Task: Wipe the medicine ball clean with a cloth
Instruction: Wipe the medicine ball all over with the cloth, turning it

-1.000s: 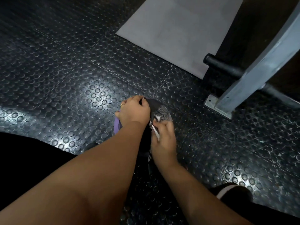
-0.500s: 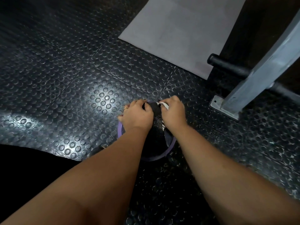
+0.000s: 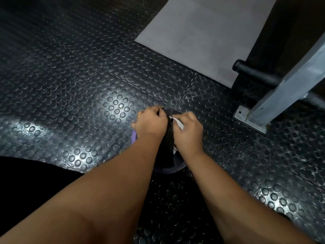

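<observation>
Ball (image 3: 167, 170) – purple and black – sits on the studded rubber floor (image 3: 79, 95) directly below both forearms, mostly covered by the hands. Left hand (image 3: 151, 124), a ring (image 3: 139, 115) on one finger, lies on the ball's left top with its fingers curled over the far side. Right hand (image 3: 189, 132) – fingers closed, gripping a dark cloth (image 3: 169, 141) with a white strip, laid on the ball between the two hands. Grey mat (image 3: 202, 36) lies further off; a metal post (image 3: 290, 81) stands at right.
</observation>
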A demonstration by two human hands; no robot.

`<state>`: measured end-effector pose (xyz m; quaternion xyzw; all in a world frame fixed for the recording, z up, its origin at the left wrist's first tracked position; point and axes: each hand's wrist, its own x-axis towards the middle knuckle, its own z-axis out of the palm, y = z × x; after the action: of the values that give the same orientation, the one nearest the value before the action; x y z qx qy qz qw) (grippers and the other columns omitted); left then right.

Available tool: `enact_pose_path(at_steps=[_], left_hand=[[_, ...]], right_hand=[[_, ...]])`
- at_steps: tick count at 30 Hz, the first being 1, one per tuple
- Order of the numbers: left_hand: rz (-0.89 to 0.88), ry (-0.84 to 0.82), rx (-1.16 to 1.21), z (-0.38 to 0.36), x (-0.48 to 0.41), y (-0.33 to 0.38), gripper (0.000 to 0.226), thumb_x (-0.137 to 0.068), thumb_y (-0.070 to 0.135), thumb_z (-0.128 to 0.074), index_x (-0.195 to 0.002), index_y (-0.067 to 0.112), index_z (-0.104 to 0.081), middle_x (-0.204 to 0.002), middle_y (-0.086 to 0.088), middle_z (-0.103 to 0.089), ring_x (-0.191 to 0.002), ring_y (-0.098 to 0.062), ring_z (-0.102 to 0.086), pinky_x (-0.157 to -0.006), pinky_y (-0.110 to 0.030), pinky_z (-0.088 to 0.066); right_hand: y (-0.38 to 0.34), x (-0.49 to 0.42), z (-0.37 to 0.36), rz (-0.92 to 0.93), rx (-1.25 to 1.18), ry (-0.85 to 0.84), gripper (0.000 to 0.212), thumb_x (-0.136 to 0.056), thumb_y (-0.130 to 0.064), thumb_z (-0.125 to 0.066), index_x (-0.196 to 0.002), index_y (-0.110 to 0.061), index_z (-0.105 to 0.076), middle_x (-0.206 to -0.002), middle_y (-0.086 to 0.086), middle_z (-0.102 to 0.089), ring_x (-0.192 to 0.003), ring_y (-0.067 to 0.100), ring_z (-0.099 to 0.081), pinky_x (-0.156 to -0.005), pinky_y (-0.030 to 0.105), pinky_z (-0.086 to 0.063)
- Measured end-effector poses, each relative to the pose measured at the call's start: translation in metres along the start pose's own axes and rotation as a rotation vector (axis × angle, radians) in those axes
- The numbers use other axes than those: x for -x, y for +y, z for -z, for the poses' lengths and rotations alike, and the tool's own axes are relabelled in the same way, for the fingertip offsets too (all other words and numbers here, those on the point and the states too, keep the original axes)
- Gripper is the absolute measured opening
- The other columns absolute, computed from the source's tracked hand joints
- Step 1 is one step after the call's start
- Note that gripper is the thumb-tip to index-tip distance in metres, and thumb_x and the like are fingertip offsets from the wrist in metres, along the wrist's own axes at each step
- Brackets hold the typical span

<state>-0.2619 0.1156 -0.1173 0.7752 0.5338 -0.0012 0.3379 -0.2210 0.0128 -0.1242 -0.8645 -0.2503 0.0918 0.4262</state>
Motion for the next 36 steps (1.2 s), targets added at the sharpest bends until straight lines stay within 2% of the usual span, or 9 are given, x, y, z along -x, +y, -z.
enact_pose_path(at_steps=[2, 5, 10, 17, 21, 26, 29, 32, 36], left_hand=[[-0.004, 0.006, -0.002, 0.0, 0.003, -0.001, 0.033, -0.099, 0.04, -0.044, -0.122, 0.036, -0.067, -0.119, 0.004, -0.066, -0.112, -0.024, -0.055, -0.1, -0.044, -0.034], [0.035, 0.015, 0.018, 0.002, 0.004, 0.004, 0.031, -0.098, 0.04, -0.044, -0.114, 0.033, -0.069, -0.112, 0.002, -0.067, -0.111, -0.025, -0.055, -0.104, -0.047, -0.032], [0.048, 0.009, 0.041, 0.003, 0.004, 0.006, 0.028, -0.097, 0.039, -0.046, -0.108, 0.031, -0.071, -0.099, 0.0, -0.069, -0.107, -0.026, -0.058, -0.104, -0.053, -0.038], [0.039, 0.008, 0.083, 0.002, 0.002, 0.005, 0.029, -0.096, 0.041, -0.047, -0.107, 0.032, -0.072, -0.092, -0.001, -0.071, -0.102, -0.027, -0.061, -0.1, -0.054, -0.043], [0.038, -0.007, 0.069, 0.004, -0.002, 0.004, 0.027, -0.097, 0.042, -0.049, -0.11, 0.034, -0.071, -0.1, -0.003, -0.07, -0.106, -0.028, -0.059, -0.104, -0.051, -0.039], [0.018, 0.016, 0.06, 0.005, 0.007, 0.005, 0.029, -0.098, 0.037, -0.047, -0.113, 0.033, -0.071, -0.094, 0.002, -0.066, -0.112, -0.025, -0.055, -0.104, -0.044, -0.033], [0.063, 0.017, 0.045, 0.007, 0.001, 0.009, 0.027, -0.098, 0.038, -0.047, -0.105, 0.032, -0.071, -0.081, 0.004, -0.054, -0.102, -0.025, -0.055, -0.106, -0.048, -0.033], [0.094, -0.002, 0.053, 0.006, -0.006, 0.008, 0.026, -0.097, 0.039, -0.047, -0.104, 0.032, -0.071, -0.09, 0.001, -0.064, -0.092, -0.024, -0.055, -0.104, -0.05, -0.037], [0.087, 0.008, 0.064, 0.003, -0.008, 0.009, 0.027, -0.097, 0.039, -0.047, -0.107, 0.034, -0.071, -0.096, 0.0, -0.069, -0.102, -0.025, -0.059, -0.104, -0.053, -0.038]], right_hand=[[0.001, -0.025, -0.004, -0.051, 0.035, -0.062, 0.019, -0.085, -0.007, -0.061, -0.1, -0.007, -0.073, -0.097, 0.006, -0.062, -0.085, 0.021, -0.06, -0.074, 0.021, -0.042], [0.005, -0.048, -0.007, -0.071, 0.097, -0.142, 0.019, -0.087, -0.008, -0.058, -0.099, -0.008, -0.073, -0.099, 0.008, -0.062, -0.088, 0.024, -0.06, -0.075, 0.027, -0.045], [0.004, -0.014, 0.004, -0.015, 0.007, -0.113, 0.019, -0.085, -0.003, -0.061, -0.099, -0.01, -0.072, -0.097, 0.002, -0.06, -0.085, 0.012, -0.056, -0.071, 0.005, -0.035], [0.008, 0.037, 0.012, 0.073, -0.106, -0.049, 0.018, -0.081, -0.004, -0.066, -0.095, -0.012, -0.073, -0.091, -0.002, -0.063, -0.086, 0.013, -0.063, -0.078, 0.021, -0.048], [0.0, 0.007, 0.007, 0.019, -0.048, -0.041, 0.021, -0.081, -0.002, -0.066, -0.097, -0.012, -0.075, -0.089, 0.001, -0.064, -0.078, 0.01, -0.058, -0.071, 0.001, -0.036], [0.002, -0.053, -0.002, -0.121, 0.086, -0.183, 0.018, -0.086, -0.009, -0.061, -0.099, -0.013, -0.074, -0.098, 0.005, -0.065, -0.089, 0.021, -0.061, -0.071, 0.016, -0.037], [0.001, -0.039, 0.003, -0.053, 0.055, -0.194, 0.017, -0.086, -0.007, -0.061, -0.098, -0.012, -0.072, -0.099, 0.003, -0.063, -0.089, 0.018, -0.06, -0.076, 0.017, -0.04], [0.002, 0.004, 0.008, 0.041, -0.023, -0.131, 0.019, -0.083, -0.002, -0.06, -0.096, -0.012, -0.069, -0.095, -0.001, -0.06, -0.087, 0.009, -0.055, -0.076, 0.005, -0.035], [0.008, 0.046, 0.014, 0.085, -0.093, -0.122, 0.02, -0.079, -0.003, -0.055, -0.095, -0.011, -0.065, -0.093, -0.008, -0.054, -0.089, 0.007, -0.053, -0.079, 0.006, -0.035]])
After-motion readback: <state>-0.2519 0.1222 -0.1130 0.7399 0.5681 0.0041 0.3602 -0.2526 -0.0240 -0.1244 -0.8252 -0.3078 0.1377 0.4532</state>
